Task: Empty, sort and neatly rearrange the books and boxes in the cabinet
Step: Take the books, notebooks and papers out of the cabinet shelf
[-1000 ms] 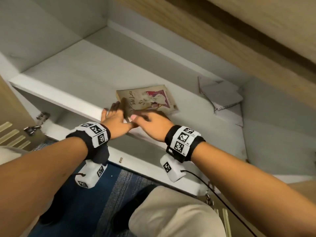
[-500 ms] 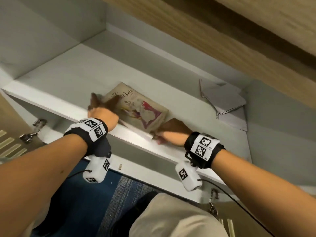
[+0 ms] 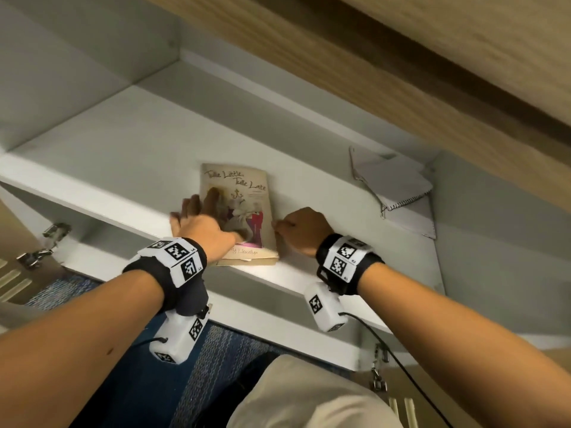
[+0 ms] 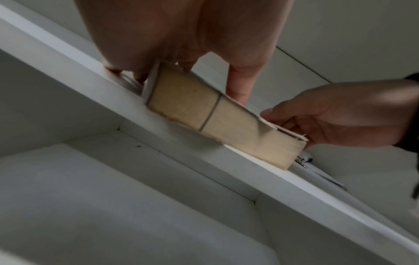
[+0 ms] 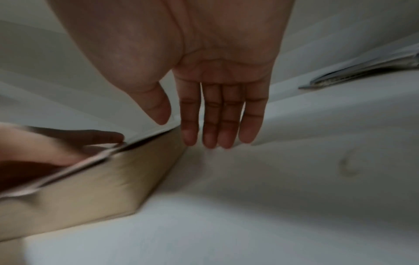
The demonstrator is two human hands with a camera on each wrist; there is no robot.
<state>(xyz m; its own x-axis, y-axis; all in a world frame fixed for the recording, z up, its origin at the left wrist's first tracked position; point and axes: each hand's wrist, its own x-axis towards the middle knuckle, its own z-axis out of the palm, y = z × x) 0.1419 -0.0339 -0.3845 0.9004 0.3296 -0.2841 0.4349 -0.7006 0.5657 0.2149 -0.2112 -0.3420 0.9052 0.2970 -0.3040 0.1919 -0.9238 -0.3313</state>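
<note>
A worn paperback with a beige illustrated cover lies flat on the white cabinet shelf, its lower edge at the shelf's front lip. My left hand rests on the cover with fingers spread. The left wrist view shows the book's yellowed page edge under that hand. My right hand stands at the book's right side. In the right wrist view its straight fingers touch the shelf against the book's side, thumb just above the cover.
A small pile of grey spiral notebooks lies in the shelf's back right corner. A lower shelf sits beneath. A door hinge sticks out at the left. Blue carpet and my beige-clad knee are below.
The book has been turned from lying crosswise to pointing straight into the shelf. My left hand moved onto its cover and my right hand moved to its right edge.
</note>
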